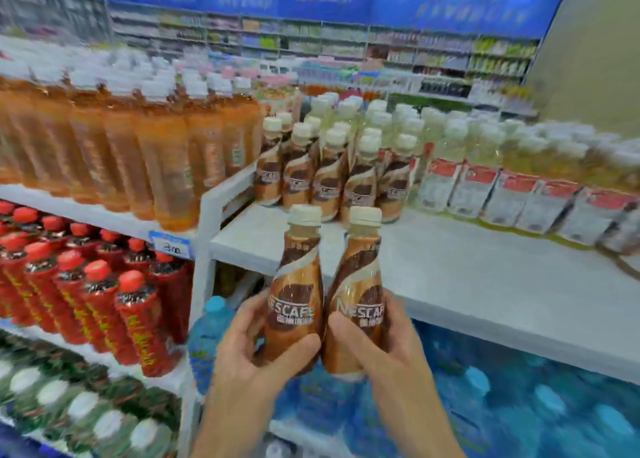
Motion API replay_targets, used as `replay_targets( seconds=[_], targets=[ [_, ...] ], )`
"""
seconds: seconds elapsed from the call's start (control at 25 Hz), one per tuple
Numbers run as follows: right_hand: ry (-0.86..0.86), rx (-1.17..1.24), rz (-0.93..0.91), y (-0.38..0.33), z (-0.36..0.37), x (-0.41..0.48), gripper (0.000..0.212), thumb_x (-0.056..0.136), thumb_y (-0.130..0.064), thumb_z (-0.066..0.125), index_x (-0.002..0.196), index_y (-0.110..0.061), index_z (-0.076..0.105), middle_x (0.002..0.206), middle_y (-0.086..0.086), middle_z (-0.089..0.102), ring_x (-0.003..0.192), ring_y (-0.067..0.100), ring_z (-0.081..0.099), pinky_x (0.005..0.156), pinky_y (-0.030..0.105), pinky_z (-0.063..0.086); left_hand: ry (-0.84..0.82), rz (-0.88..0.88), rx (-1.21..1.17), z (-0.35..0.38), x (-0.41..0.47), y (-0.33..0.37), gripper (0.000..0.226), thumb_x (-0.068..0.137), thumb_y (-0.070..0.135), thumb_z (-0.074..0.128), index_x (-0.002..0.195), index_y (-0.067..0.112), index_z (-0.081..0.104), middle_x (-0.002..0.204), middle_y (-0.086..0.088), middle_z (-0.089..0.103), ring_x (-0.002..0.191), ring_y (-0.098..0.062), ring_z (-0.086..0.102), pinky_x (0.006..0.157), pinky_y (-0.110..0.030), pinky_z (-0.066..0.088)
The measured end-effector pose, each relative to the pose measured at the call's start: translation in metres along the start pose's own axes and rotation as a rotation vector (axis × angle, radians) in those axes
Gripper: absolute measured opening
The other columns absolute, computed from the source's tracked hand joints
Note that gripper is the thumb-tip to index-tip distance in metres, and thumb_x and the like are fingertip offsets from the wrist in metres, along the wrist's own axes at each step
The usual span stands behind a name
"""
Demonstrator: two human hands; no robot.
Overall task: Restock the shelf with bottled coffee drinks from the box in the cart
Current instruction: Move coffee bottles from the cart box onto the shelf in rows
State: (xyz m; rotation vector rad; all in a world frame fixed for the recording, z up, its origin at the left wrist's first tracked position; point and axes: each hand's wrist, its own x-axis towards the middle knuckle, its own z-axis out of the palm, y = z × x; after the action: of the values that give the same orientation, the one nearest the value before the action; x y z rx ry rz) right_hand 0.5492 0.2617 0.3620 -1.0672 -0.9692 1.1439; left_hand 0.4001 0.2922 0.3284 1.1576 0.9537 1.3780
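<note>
The left hand (pixel 256 347) is wrapped round the lower body of one coffee bottle (pixel 296 295), thumb across its front; the right hand (pixel 384 347) grips a second coffee bottle (pixel 356 302) the same way. Both bottles are upright and close side by side, above blue-capped water bottles (pixel 519 388) and just in front of the white shelf (pixel 485 284). Farther back on that shelf stands a cluster of matching coffee drinks (pixel 329 177), with pale bottles (pixel 502 180) to their right. To the left, orange tea bottles (pixel 138 153) sit above red-capped bottles (pixel 86 291). Blurred stocked aisles (pixel 346 42) line the far wall
</note>
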Motion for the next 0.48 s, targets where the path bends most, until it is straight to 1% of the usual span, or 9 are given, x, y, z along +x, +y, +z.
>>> replay_targets(
  seconds=[0.08,0.16,0.24,0.32,0.4,0.48],
  targets=[
    [0.006,-0.048,-0.047,-0.017,-0.018,0.013,0.047,0.070,-0.029,0.077,0.114,-0.025,0.064,0.104,-0.003,0.077,0.095,0.011,0.073,0.077,0.027,0.059,-0.051,0.042,0.060,0.026,0.016,0.011,0.063,0.054,0.013,0.093,0.111,0.020,0.070,0.099,0.000,0.078,0.089,-0.015,0.074,0.068,-0.020,0.058],
    [0.030,-0.114,-0.092,-0.028,-0.029,0.028,0.047,0.072,-0.037,0.077,0.116,-0.031,0.063,0.108,-0.011,0.075,0.099,0.008,0.072,0.084,0.030,0.058,-0.076,0.090,0.111,0.042,0.034,0.022,0.056,0.062,0.017,0.094,0.112,0.024,0.069,0.101,0.005,0.078,0.093,-0.012,0.074,0.072,-0.020,0.058],
    [0.064,-0.175,-0.148,-0.034,-0.037,0.044,0.043,0.079,-0.035,0.078,0.119,-0.034,0.061,0.109,-0.017,0.073,0.102,0.003,0.069,0.086,0.029,0.058,-0.087,0.124,0.164,0.053,0.054,0.028,0.053,0.069,0.015,0.089,0.115,0.028,0.065,0.103,0.009,0.076,0.094,-0.006,0.072,0.070,-0.014,0.055],
    [0.089,-0.224,-0.183,-0.037,-0.042,0.061,0.041,0.083,-0.031,0.078,0.120,-0.034,0.060,0.109,-0.020,0.072,0.101,0.000,0.068,0.085,0.025,0.058,-0.107,0.127,0.207,0.060,0.073,0.030,0.056,0.072,0.012,0.087,0.118,0.030,0.060,0.107,0.011,0.074,0.095,-0.001,0.070,0.071,-0.012,0.054],
    [0.115,-0.265,-0.196,-0.037,-0.044,0.075,0.042,0.083,-0.031,0.078,0.121,-0.034,0.059,0.108,-0.021,0.071,0.100,-0.003,0.067,0.085,0.023,0.056,-0.131,0.116,0.235,0.063,0.090,0.028,0.061,0.072,0.013,0.087,0.122,0.030,0.056,0.112,0.009,0.072,0.100,-0.004,0.070,0.078,-0.018,0.057],
    [0.147,-0.305,-0.195,-0.035,-0.044,0.087,0.045,0.083,-0.031,0.078,0.123,-0.034,0.056,0.109,-0.021,0.070,0.100,-0.004,0.066,0.086,0.021,0.055,-0.143,0.102,0.255,0.064,0.105,0.023,0.064,0.071,0.014,0.088,0.123,0.031,0.054,0.116,0.007,0.071,0.106,-0.008,0.069,0.090,-0.027,0.058]
  ],
)
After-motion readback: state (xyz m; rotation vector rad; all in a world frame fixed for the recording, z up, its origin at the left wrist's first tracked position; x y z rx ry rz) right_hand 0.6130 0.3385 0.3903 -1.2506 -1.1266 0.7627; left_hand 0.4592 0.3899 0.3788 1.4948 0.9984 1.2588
